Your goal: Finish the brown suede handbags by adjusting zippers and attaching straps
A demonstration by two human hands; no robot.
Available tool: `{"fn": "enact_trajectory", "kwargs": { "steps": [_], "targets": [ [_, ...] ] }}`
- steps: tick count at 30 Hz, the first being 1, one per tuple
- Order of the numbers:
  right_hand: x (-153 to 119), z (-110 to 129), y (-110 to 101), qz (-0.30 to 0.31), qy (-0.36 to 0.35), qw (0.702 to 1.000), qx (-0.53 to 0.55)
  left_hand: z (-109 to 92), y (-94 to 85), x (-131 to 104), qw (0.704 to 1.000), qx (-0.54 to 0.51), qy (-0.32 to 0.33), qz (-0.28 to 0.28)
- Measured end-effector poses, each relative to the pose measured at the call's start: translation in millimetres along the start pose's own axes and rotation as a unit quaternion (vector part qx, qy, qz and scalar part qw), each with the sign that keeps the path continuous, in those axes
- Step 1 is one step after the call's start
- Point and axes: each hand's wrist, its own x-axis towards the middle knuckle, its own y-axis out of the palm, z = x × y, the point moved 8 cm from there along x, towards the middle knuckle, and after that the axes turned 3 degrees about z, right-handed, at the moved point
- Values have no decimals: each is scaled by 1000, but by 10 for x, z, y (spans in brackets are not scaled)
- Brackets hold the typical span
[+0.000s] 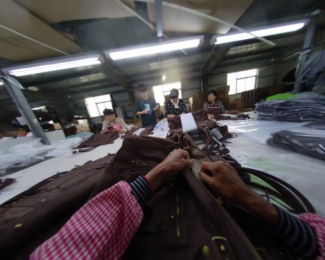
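Note:
A dark brown bag (162,216) with brass zips, studs and buckles fills the lower middle of the head view. My left hand (174,162) is closed on the bag's top edge near its opening. Just to the right, my right hand (219,177) has its fingers curled at the other side of the opening, beside a patch of beige lining (197,167). What its fingertips hold is hidden. More brown bags (56,195) lie at the left, touching this one.
Brown bags with a white paper (189,122) are piled ahead on the white table (249,144). Dark straps (281,184) loop at the right. Plastic-wrapped stacks (292,108) stand at the far right. Several people are across the table.

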Motion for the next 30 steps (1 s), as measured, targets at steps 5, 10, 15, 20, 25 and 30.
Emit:
{"fn": "enact_trajectory", "kwargs": {
  "steps": [5,10,15,20,25,30],
  "targets": [
    [16,-6,20,-5,2,1000,6,2,4,-2,1000,4,2,2],
    [37,-10,43,1,4,1000,7,2,6,1,1000,6,0,2],
    [88,33,42,10,8,1000,20,-3,21,-5,1000,-2,7,3],
    [109,67,61,14,6,1000,21,3,25,-20,998,-43,35,16],
    [119,36,109,19,8,999,34,-5,54,-34,979,-166,70,98],
    [156,5,162,30,-25,996,78,33,60,-20,969,-227,65,76]
  ]
}}
